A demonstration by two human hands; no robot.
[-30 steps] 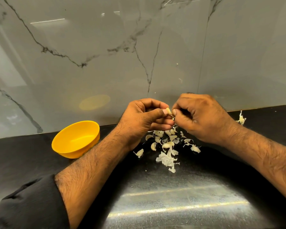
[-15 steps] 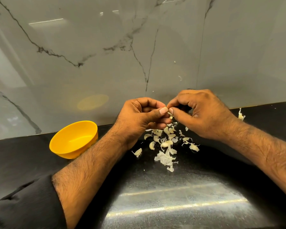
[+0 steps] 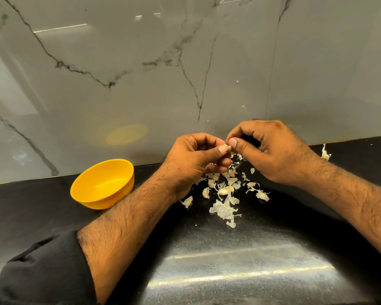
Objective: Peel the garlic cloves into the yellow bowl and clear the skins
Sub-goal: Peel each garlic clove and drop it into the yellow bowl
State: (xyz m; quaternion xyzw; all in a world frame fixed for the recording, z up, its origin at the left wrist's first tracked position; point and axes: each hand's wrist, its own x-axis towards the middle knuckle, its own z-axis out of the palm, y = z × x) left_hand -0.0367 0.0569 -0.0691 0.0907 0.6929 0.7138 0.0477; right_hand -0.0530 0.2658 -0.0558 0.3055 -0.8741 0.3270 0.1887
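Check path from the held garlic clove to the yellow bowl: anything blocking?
Only the person's own left hand. It and the right hand pinch the small pale garlic clove, and the round yellow plastic bowl sits open beyond that wrist on the black stone counter, with nothing visible between them.

1. I see the left hand (image 3: 193, 159) and right hand (image 3: 271, 150) pinching one garlic clove (image 3: 231, 150) together above the black counter (image 3: 53, 208).
2. Garlic skins (image 3: 223, 194) lie scattered beneath.
3. Yellow bowl (image 3: 102, 183) sits left, tilted, apart from them.
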